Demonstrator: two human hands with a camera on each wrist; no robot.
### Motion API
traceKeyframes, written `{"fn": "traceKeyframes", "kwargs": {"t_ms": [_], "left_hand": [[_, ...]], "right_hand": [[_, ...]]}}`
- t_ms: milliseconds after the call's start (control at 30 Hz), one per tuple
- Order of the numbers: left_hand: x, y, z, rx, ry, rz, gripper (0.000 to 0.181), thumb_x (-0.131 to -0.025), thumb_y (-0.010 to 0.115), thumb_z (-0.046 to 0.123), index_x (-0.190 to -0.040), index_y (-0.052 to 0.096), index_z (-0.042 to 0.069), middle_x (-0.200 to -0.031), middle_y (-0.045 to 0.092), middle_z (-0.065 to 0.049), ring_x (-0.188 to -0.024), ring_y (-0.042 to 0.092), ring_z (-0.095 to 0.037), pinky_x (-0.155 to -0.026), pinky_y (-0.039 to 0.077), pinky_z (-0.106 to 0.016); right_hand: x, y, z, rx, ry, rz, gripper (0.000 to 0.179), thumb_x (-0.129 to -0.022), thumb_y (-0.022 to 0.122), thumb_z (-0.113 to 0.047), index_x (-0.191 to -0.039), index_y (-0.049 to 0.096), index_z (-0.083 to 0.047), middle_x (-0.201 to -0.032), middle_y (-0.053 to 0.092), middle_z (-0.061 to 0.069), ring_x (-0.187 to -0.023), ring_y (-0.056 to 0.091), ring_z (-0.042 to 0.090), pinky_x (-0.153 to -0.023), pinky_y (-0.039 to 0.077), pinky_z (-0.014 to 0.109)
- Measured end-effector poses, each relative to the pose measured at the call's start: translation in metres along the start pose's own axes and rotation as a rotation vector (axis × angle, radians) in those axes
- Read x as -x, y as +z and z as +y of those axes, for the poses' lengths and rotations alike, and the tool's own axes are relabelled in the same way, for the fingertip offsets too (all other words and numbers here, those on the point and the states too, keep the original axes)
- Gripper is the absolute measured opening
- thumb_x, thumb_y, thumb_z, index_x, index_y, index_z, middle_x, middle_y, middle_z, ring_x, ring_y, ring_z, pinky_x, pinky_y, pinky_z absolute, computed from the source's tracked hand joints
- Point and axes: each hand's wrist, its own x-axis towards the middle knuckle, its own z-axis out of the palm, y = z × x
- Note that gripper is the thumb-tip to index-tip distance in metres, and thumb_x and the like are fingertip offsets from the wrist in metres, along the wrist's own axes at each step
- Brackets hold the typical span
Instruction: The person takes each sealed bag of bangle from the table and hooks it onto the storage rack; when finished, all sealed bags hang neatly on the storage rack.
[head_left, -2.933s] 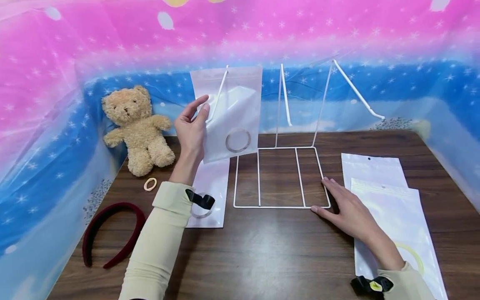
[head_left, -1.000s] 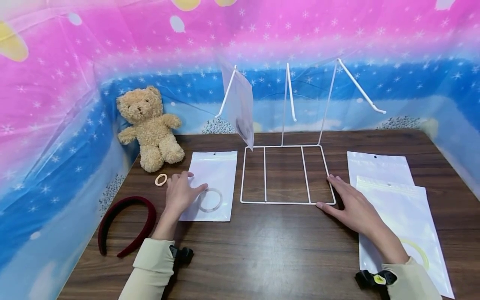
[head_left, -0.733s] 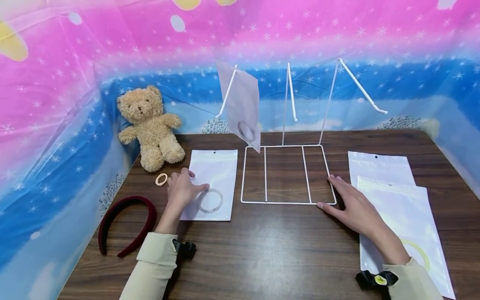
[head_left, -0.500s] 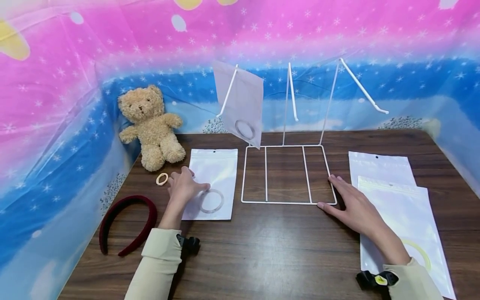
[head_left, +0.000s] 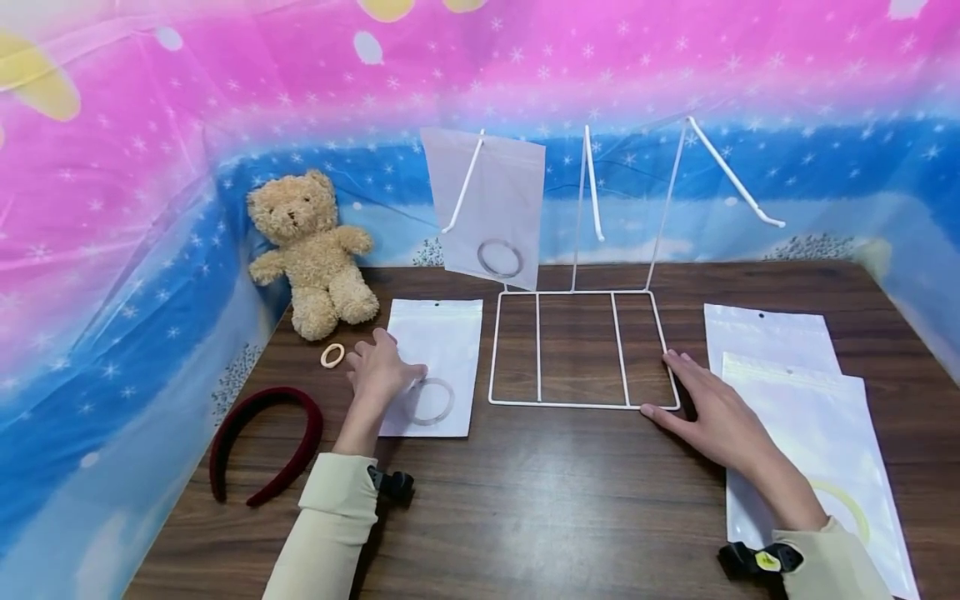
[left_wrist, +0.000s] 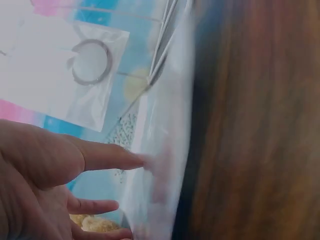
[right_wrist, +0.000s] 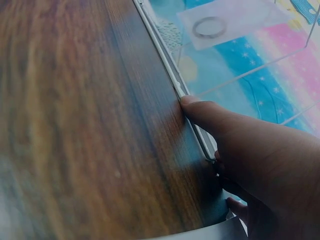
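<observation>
Watching from my end, I've got the flat white packet point(head_left: 442, 362) lying on the worktop point(head_left: 555, 500), its left edge right under the left hand point(head_left: 378, 375); the thumb sits over its face, just above the greyish ring point(head_left: 452, 402) showing through. That grip is wide, thumb and fingers well apart, pinching nothing. Over to the right, I see the white wire stand point(head_left: 585, 406) meeting the right hand point(head_left: 716, 417) at its near right corner; that grip is spread too, thumb on the front bar, fingertips on the side bar.

Left arm reaching up from below, fingers pointing forward; right arm slanting in from the lower right, hand low against the stand.

Around them now, far left: a dark red headband point(head_left: 217, 450), a small pale ring point(head_left: 325, 360), a teddy bear point(head_left: 317, 258) propped upright by the patterned cloth point(head_left: 495, 50). Another packet point(head_left: 502, 208) hangs on the stand's left hook. At far right, a back packet point(head_left: 772, 337) is overlapped by a front packet point(head_left: 810, 433) with a yellow ring point(head_left: 862, 517) inside, and the right forearm blocks part of my view of it.
</observation>
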Motion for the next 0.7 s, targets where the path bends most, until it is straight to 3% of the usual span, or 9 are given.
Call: {"fn": "traceKeyframes", "kwargs": {"t_ms": [167, 367, 533, 700], "left_hand": [[0.003, 0.006, -0.001, -0.05, 0.014, 0.044, 0.081, -0.083, 0.072, 0.049, -0.13, 0.039, -0.008, -0.125, 0.039, -0.039, -0.12, 0.033, -0.054, -0.095, 0.033, -0.067], [-0.003, 0.01, -0.001, -0.087, 0.018, 0.064, 0.095, -0.068, 0.084, 0.053, -0.128, 0.04, -0.006, -0.122, 0.04, -0.038, -0.116, 0.035, -0.052, -0.093, 0.036, -0.062], [-0.009, 0.009, -0.005, 0.01, 0.019, 0.077, 0.083, -0.063, 0.089, 0.046, -0.118, 0.047, 0.001, -0.116, 0.04, -0.031, -0.111, 0.035, -0.046, -0.093, 0.034, -0.057], [-0.011, 0.008, -0.009, 0.188, 0.054, 0.064, 0.069, -0.068, 0.09, 0.029, -0.118, 0.049, 0.006, -0.121, 0.032, -0.027, -0.11, 0.037, -0.044, -0.096, 0.033, -0.054]], "right_hand": [[0.002, 0.002, 0.0, -0.011, -0.005, 0.005, 0.093, -0.085, 0.065, -0.061, -0.153, 0.033, -0.007, -0.152, 0.034, 0.023, -0.135, 0.034, 0.046, -0.101, 0.031, 0.064], [0.003, 0.003, 0.002, -0.013, -0.008, 0.014, 0.093, -0.085, 0.066, -0.061, -0.153, 0.033, -0.007, -0.152, 0.035, 0.023, -0.135, 0.034, 0.045, -0.101, 0.032, 0.064], [0.002, 0.002, 0.002, -0.007, -0.01, 0.02, 0.093, -0.085, 0.066, -0.062, -0.153, 0.033, -0.007, -0.152, 0.035, 0.023, -0.136, 0.034, 0.045, -0.101, 0.032, 0.063], [0.0, 0.001, 0.002, -0.001, -0.006, 0.013, 0.094, -0.085, 0.065, -0.063, -0.153, 0.033, -0.007, -0.152, 0.034, 0.022, -0.136, 0.033, 0.044, -0.102, 0.031, 0.063]]}}
